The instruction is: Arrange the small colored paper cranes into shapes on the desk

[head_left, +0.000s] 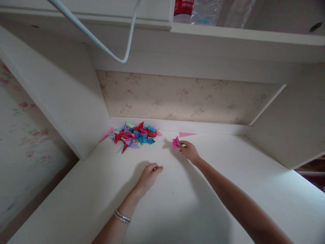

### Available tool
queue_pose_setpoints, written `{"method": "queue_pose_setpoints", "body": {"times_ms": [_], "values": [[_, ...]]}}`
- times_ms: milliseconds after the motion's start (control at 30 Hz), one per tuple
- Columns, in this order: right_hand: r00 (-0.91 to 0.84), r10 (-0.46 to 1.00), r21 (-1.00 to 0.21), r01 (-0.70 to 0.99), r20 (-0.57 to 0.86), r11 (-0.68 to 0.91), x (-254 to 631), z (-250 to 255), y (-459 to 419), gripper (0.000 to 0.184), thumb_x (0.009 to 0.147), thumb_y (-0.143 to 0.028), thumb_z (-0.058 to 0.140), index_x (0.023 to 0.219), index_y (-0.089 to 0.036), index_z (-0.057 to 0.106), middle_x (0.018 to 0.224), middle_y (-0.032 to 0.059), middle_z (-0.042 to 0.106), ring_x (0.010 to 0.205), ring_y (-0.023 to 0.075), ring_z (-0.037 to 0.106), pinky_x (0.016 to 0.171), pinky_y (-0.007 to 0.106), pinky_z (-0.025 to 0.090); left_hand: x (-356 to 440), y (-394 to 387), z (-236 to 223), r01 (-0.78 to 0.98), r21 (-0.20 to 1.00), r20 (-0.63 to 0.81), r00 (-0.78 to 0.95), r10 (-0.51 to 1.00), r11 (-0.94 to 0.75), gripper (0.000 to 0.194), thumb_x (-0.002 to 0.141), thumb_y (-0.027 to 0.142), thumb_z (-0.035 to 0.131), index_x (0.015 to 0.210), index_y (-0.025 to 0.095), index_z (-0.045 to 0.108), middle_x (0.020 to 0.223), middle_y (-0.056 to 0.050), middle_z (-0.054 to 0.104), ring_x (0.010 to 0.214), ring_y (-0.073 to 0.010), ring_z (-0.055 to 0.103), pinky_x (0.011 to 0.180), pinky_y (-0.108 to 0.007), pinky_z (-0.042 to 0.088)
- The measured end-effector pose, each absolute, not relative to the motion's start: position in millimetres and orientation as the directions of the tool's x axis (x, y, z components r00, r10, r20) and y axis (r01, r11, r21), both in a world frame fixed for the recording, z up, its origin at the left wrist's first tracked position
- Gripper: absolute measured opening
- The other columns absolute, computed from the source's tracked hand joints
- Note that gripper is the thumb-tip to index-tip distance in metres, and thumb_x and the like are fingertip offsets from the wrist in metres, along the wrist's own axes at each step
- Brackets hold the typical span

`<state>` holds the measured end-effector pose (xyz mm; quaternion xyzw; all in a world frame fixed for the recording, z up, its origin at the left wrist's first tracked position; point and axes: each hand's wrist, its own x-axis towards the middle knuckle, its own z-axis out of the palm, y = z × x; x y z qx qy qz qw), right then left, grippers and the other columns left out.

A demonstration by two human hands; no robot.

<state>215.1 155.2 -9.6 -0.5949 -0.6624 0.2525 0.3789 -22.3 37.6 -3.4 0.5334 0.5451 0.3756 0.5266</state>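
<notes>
Between the thumb and fingers of my right hand (188, 150) is a bright pink paper crane (175, 142), held just above the white desk top near its back edge. My left hand (150, 176) hovers lower and to the left, fingers curled in with the thumb against them; nothing shows in it. Left of the held crane lies a heap of folded paper cranes (135, 136) in red, blue, purple, pink and pale green. Behind my right hand, a flat pink paper triangle (187, 134) rests against the back ledge.
White side panels (61, 91) stand left and right of the desk top (157, 210). A shelf (243, 34) above holds a red-labelled bottle (183, 8) and clear plastic. A pale bent rod (101, 47) hangs across the upper left. Flowered wallpaper (165, 98) covers the back.
</notes>
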Motion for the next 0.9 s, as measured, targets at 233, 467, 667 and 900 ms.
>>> {"method": "queue_pose_setpoints", "body": {"times_ms": [233,467,667,900], "values": [[0.015,0.979,-0.722,0.677,0.205,0.141,275.6,-10.4,189.9,0.025,0.083,-0.038,0.057,0.095,-0.021,0.071,0.069,0.0017,0.070,0.057,0.0150,0.063,0.056,0.025,0.049,-21.2,38.0,-1.9,0.197,0.970,-0.171,0.119,0.978,0.145,0.033,0.077,0.047,0.058,0.063,0.019,0.046,0.047,0.009,0.028,0.044,-0.0076,0.026,0.048,-0.024,0.017],[0.000,0.976,-0.640,0.755,0.218,0.143,280.9,-25.2,210.0,0.024,0.084,-0.034,0.055,0.095,-0.022,0.071,0.084,0.0044,0.073,0.070,0.0183,0.067,0.067,0.027,0.049,-20.7,41.3,-9.6,0.205,0.969,-0.163,0.120,0.979,0.136,0.034,0.080,0.047,0.056,0.064,0.020,0.044,0.048,0.010,0.026,0.044,-0.0072,0.023,0.048,-0.024,0.016],[0.041,0.972,-0.581,0.808,0.230,0.103,273.2,-46.2,205.2,0.026,0.086,-0.032,0.051,0.102,-0.026,0.071,0.102,0.0043,0.072,0.088,0.0218,0.067,0.075,0.028,0.047,-22.0,41.9,-11.0,0.222,0.968,-0.144,0.128,0.981,0.113,0.034,0.081,0.047,0.055,0.065,0.019,0.045,0.048,0.010,0.026,0.045,-0.0073,0.023,0.048,-0.024,0.017],[0.069,0.971,-0.597,0.797,0.230,0.085,273.4,-49.4,205.5,0.028,0.087,-0.032,0.048,0.102,-0.024,0.070,0.105,0.0058,0.071,0.091,0.0233,0.065,0.078,0.031,0.046,-21.1,41.9,-7.6,0.223,0.968,-0.145,0.129,0.981,0.114,0.033,0.079,0.046,0.056,0.064,0.019,0.045,0.047,0.009,0.027,0.045,-0.0078,0.025,0.047,-0.024,0.017]]}}
